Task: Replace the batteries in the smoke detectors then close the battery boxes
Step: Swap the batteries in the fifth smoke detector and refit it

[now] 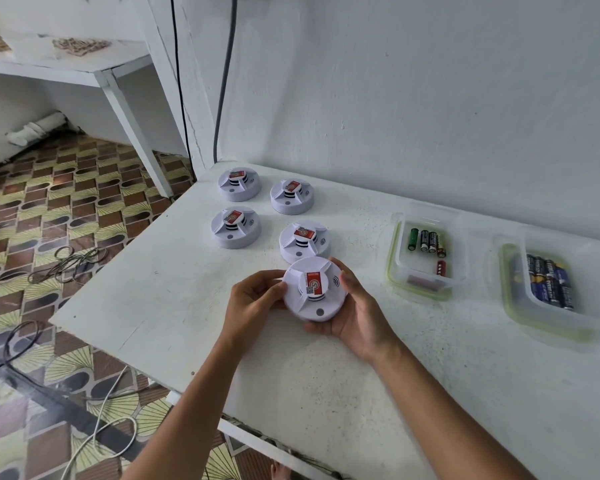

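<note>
1. A clear plastic container with a green rim (397,268) sits on the white table (174,289), right of the smoke detectors. In it four batteries (426,241) stand side by side at the far end, one green and the rest dark, and a single red battery (441,268) lies apart from them nearer the front.
2. A second clear container (513,306) sits further right, well apart from the first. It holds a tight row of dark blue batteries (551,284); their number cannot be told.
3. The held smoke detector (314,289), white and round with a red label on its raised centre, is above the table between both hands, its face turned up toward the camera.
4. The left hand (253,301) grips the detector's left edge, fingers curled around the rim.
5. The right hand (355,310) cups its right side and near edge from below, fingers wrapped around the far rim and thumb under the near edge.
6. Four more detectors (305,241) rest on the table behind it in two rows; the nearest lies just beyond the held one.
</note>
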`<action>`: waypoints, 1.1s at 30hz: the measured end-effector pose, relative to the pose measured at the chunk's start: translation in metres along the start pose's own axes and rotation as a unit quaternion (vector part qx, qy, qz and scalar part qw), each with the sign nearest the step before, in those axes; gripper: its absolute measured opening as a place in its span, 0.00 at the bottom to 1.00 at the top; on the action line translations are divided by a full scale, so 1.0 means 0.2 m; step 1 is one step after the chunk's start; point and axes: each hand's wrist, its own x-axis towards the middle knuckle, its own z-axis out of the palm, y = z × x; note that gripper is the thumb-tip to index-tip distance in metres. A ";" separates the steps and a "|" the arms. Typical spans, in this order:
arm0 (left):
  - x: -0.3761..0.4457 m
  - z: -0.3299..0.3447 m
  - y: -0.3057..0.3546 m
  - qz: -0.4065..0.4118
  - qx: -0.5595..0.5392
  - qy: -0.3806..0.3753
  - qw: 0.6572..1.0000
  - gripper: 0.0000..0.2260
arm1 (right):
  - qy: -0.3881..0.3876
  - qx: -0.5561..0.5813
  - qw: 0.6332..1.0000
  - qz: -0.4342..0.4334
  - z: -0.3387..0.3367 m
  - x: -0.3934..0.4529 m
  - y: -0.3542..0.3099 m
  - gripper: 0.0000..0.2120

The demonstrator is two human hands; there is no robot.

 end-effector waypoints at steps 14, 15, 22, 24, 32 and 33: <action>0.01 0.00 -0.01 -0.006 -0.009 -0.001 1.000 0.15 | 0.000 0.001 1.000 -0.003 0.00 0.00 -0.01 0.36; 0.01 0.00 -0.01 -0.006 -0.009 -0.001 1.000 0.15 | 0.000 0.000 1.000 -0.003 0.00 0.00 -0.01 0.36; 0.01 0.00 -0.01 -0.006 -0.013 -0.006 1.000 0.13 | -0.001 -0.004 1.000 -0.007 0.00 0.00 0.00 0.35; 0.01 0.00 -0.01 -0.006 -0.014 -0.005 1.000 0.13 | -0.001 -0.007 1.000 -0.008 0.01 0.00 -0.01 0.35; 0.01 -0.01 -0.01 -0.006 -0.013 -0.008 1.000 0.13 | 0.002 -0.003 1.000 -0.005 0.00 0.00 0.00 0.35; 0.01 -0.01 -0.01 -0.007 -0.016 -0.009 1.000 0.13 | 0.003 -0.002 1.000 -0.006 0.00 0.00 0.00 0.35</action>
